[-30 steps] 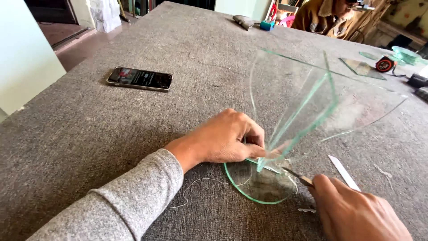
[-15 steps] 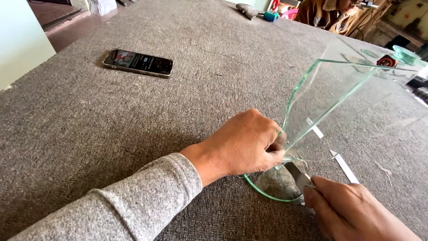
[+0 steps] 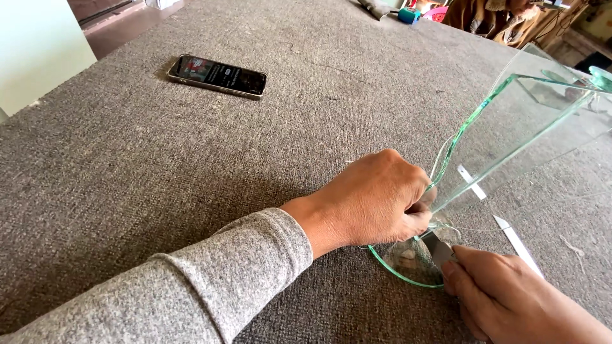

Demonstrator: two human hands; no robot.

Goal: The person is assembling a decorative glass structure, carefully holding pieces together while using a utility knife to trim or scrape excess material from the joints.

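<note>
Where the worktop (image 3: 191, 165), covered in coarse grey fabric, runs toward its far left corner, a dark phone (image 3: 217, 76) lies flat, face up, well apart from both hands. Nearer the front edge, a grey knitted sleeve (image 3: 166, 286) enters from the lower left and ends at the left hand (image 3: 376, 200). Its grip is closed, the fingers curled around the narrow lower end of a clear, green-edged glass piece (image 3: 510, 134), just above that piece's round base (image 3: 408, 264). From the left hand the glass piece leans up and away toward the right edge of the worktop, widening as it goes; its base rests on the fabric near the front edge, between the two hands. Behind the glass, two narrow white strips (image 3: 516, 239) lie on the fabric, one seen through the pane, the other beside it toward the right. At the lower right, the right hand (image 3: 510, 299) comes in from the front right corner. Its grip is closed on a small metal blade (image 3: 438, 250), whose flat end lies against the glass where the base meets the leaning part, just beside the left thumb. Along the far edge, another person's brown sleeve (image 3: 491, 16) and a few small objects show, too blurred to name.
</note>
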